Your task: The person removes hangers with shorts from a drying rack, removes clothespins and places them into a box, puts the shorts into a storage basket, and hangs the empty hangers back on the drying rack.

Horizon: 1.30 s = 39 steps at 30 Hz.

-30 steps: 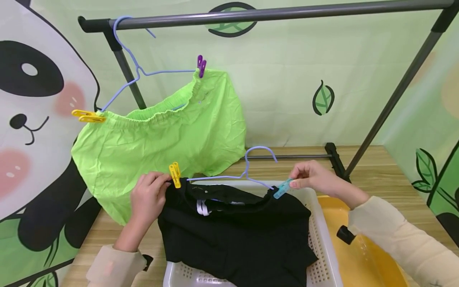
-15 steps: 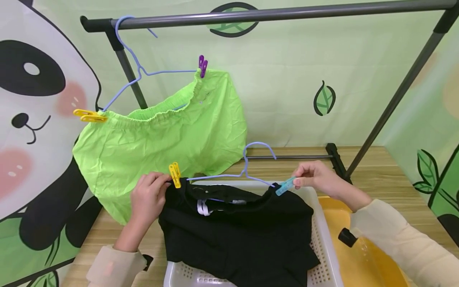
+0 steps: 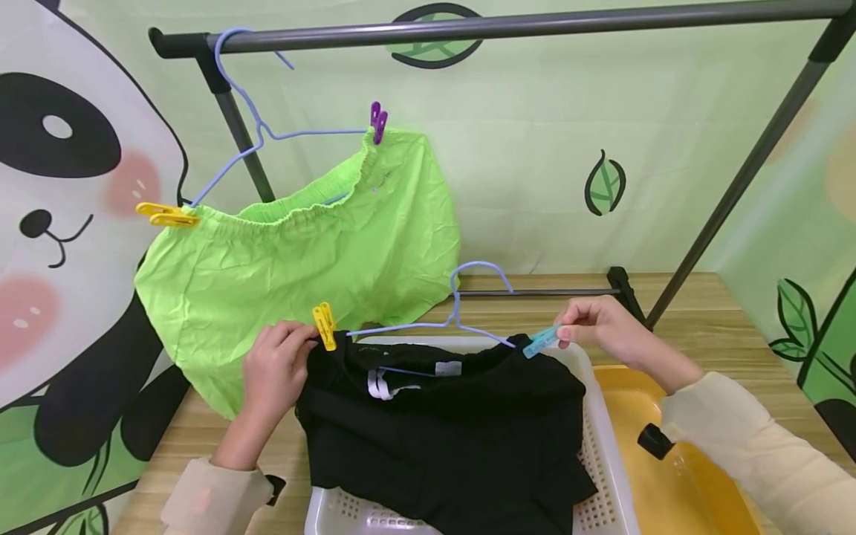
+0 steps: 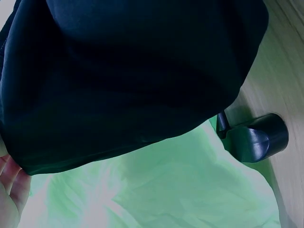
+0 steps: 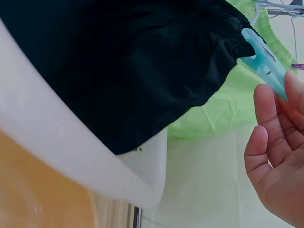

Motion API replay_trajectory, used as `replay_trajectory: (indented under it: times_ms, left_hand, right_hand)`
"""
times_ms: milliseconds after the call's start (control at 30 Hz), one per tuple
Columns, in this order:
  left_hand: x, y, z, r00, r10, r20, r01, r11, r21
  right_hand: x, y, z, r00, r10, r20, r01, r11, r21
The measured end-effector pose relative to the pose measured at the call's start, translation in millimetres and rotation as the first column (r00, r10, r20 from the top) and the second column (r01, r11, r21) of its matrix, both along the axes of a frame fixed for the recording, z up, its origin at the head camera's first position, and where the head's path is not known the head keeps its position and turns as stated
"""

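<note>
Black shorts (image 3: pixel 441 431) hang by their waistband from a blue hanger (image 3: pixel 457 305), low over a white basket. A yellow clothespin (image 3: pixel 324 327) clips the left corner of the waistband. Just beside it, my left hand (image 3: pixel 277 371) pinches that corner between thumb and fingers. At the other end, my right hand (image 3: pixel 598 331) pinches the handles of a light-blue clothespin (image 3: pixel 542 342). In the right wrist view the tip of this clothespin (image 5: pixel 266 66) sits on the gathered waistband. Black fabric (image 4: pixel 133 85) fills most of the left wrist view and hides much of that hand.
Green shorts (image 3: pixel 301 275) hang behind on another blue hanger (image 3: pixel 257 122), from the grey rack bar (image 3: pixel 535 26). Yellow (image 3: pixel 167 215) and purple (image 3: pixel 377 122) clothespins hold them. The white basket (image 3: pixel 611 461) stands beside a yellow basin (image 3: pixel 702 483) on a wooden surface.
My right hand has shifted slightly right with the light-blue clothespin, drawing the waistband's right corner along. The hanger's hook has risen a little. My left hand stays in place.
</note>
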State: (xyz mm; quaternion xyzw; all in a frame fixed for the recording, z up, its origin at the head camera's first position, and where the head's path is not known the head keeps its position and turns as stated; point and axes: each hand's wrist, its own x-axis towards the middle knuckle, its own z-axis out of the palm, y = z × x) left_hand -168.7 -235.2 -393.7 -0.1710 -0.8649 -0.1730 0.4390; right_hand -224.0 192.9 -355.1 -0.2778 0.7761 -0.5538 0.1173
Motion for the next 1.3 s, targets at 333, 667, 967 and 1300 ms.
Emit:
replay_trajectory:
  times_ms: [333,667,967,1300]
  left_hand:
    - [0.0,0.5,0.1,1.0,-0.001,-0.001,0.001,1.0,-0.002]
    - [1.6,0.1,-2.9,0.999,0.01,-0.033,-0.01,1.0,-0.011]
    - [0.0,1.4,-1.9,0.998,0.0,-0.064,-0.001,1.0,-0.016]
    - [-0.3,1.4,-2.5,1.0,0.015,-0.027,-0.015,0.999,-0.029]
  right_hand:
    - [-2.3,7,0.1,0.999,0.016,-0.033,-0.016,1.0,-0.008]
    - [-3.1,28,4.0,0.998,-0.055,-0.009,0.055,0.997,-0.058]
    - [-3.8,43,2.5,0.997,-0.034,0.071,0.038,0.998,-0.057]
    - [-7.0,51,-4.5,0.978,-0.094,0.185,0.086,0.995,0.054]
